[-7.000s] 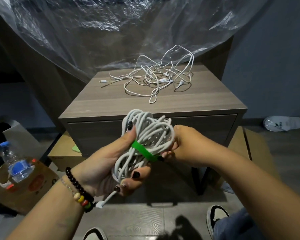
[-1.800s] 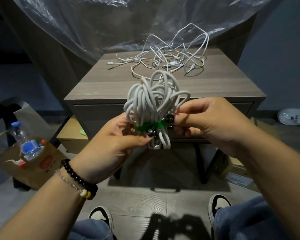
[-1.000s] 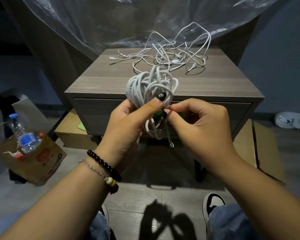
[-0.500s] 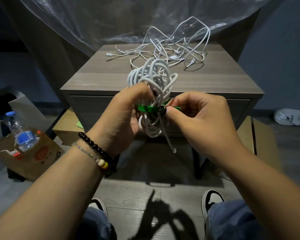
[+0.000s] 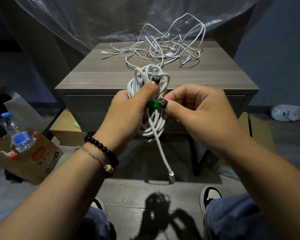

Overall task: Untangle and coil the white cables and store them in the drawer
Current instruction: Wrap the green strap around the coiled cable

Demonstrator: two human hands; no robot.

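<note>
I hold a coiled white cable [image 5: 146, 77] upright in front of the nightstand. My left hand [image 5: 128, 111] grips the coil, thumb pressed high on its loops. A green strap [image 5: 151, 104] runs round the coil's middle, and my right hand [image 5: 197, 111] pinches it on the right side. One plug end [image 5: 171, 174] of the cable hangs loose below. A tangle of thinner white cables [image 5: 164, 47] lies at the back of the nightstand top [image 5: 100, 73]. The drawer front [image 5: 88, 108] below the top is closed.
Clear plastic sheeting [image 5: 111, 16] hangs behind the nightstand. A cardboard box with a water bottle [image 5: 16, 135] sits on the floor at left, another box [image 5: 66, 127] under the nightstand, flat cardboard [image 5: 260, 130] at right. A white slipper [image 5: 289, 112] lies far right. My shoes [image 5: 210, 196] are below.
My left thumb has shifted up onto the top loops of the coil. The loose plug end hangs lower. My right hand stays pinched on the green strap.
</note>
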